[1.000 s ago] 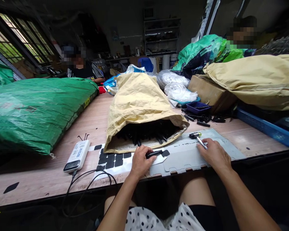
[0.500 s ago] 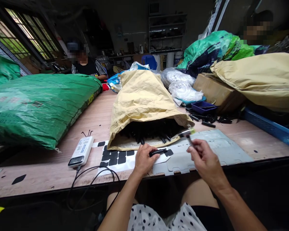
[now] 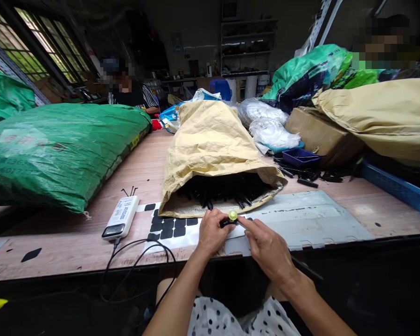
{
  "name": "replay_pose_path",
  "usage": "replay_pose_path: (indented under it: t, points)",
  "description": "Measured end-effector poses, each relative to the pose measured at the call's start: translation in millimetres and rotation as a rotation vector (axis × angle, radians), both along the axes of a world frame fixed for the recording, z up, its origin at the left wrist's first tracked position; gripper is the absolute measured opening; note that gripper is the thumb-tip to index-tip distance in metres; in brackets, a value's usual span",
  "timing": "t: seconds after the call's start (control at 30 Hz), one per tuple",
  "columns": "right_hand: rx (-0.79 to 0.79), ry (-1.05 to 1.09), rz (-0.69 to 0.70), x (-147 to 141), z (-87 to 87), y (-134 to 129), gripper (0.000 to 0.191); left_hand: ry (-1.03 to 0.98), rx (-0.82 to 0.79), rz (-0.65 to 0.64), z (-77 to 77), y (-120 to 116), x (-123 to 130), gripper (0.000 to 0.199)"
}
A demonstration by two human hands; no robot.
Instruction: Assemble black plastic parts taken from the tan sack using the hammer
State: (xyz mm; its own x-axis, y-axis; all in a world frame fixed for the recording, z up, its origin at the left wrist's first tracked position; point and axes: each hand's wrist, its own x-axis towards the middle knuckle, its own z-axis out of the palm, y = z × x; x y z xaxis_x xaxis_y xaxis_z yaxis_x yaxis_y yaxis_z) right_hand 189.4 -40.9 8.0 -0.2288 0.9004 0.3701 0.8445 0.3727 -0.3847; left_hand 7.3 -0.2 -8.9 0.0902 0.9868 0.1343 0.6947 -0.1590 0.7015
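Note:
My left hand is closed around a slim black part just in front of the open bag, its exact kind not clear. My right hand grips a small hammer with a round yellow face; its dark handle runs out below the hand. The yellow face is at the black part, beside my left fingers, and I cannot tell if they touch. Behind both hands lies a tan sack, its mouth facing me, with many black pieces inside. Under the hands are a grey board and a white sheet of black stickers.
A white power bank with a black cable sits at left, beside a large green sack. To the right are loose black pieces, a purple tray, a cardboard box and a blue crate. Two people are further back.
My right hand has moved left and swung the hammer head from beside the sack's mouth to the black part in my left hand. My left hand still holds the part.

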Motion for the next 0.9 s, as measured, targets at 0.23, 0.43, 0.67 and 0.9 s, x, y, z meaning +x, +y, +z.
replay_pose_path:
  t: [0.23,0.43,0.67,0.9]
  points:
    - [-0.001,0.034,-0.06,11.6,-1.1,0.8,0.049,-0.016,0.012,0.006,-5.6,1.9,0.1,0.017]
    - [0.034,0.082,-0.15,20.5,0.5,2.1,0.049,-0.009,0.029,-0.005,-2.2,-0.8,-0.7,0.018]
    - [0.129,-0.024,-0.519,77.3,-0.9,25.5,0.052,-0.022,0.021,0.004,0.7,-1.7,-0.9,0.021]
    - [0.078,-0.214,-0.656,106.8,-30.5,44.8,0.045,-0.022,0.048,-0.008,-1.3,-1.4,-1.7,0.01]
